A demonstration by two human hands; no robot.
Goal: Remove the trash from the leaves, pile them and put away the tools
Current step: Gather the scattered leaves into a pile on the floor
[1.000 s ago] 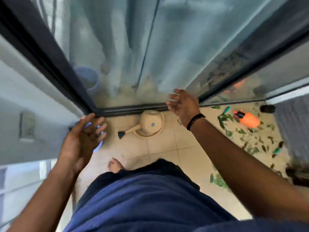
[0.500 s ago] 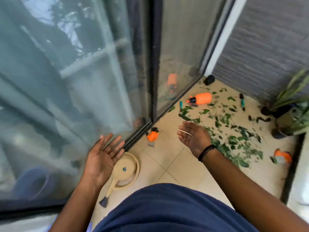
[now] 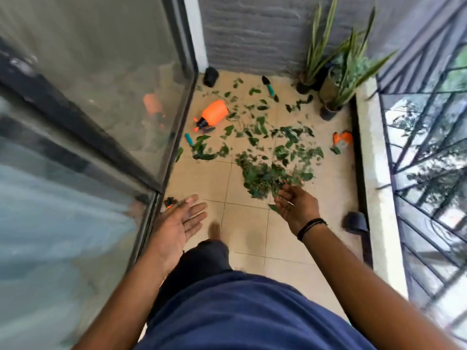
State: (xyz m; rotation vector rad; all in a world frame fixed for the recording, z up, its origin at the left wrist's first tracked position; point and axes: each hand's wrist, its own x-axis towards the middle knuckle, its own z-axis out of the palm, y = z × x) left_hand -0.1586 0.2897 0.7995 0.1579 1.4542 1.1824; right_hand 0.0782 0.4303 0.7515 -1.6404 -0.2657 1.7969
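Note:
Green leaves [image 3: 267, 157] lie scattered over the beige tiled balcony floor, thickest just beyond my right hand [image 3: 295, 207]. That hand hangs palm up, fingers loosely curled, holding nothing. My left hand [image 3: 177, 223] is spread open, palm up, near the glass door. An orange spray bottle [image 3: 213, 113] lies on its side at the far left. A teal-handled trowel [image 3: 268, 86] rests near the back wall. Another teal handle [image 3: 189, 139] lies beside the bottle. An orange and white item [image 3: 341, 141] sits by the right curb. A small orange-black tool [image 3: 168, 202] peeks out past my left fingers.
A sliding glass door [image 3: 106, 102] runs along the left. Two potted plants [image 3: 331, 72] stand in the far right corner. A black pot [image 3: 211, 76] sits by the back wall. A dark sandal [image 3: 355, 222] lies at the right curb, below metal railings [image 3: 424, 147].
My view has swung from the glass door and watering can toward the balcony's far end. Both hands came off the door and now hang open over the floor.

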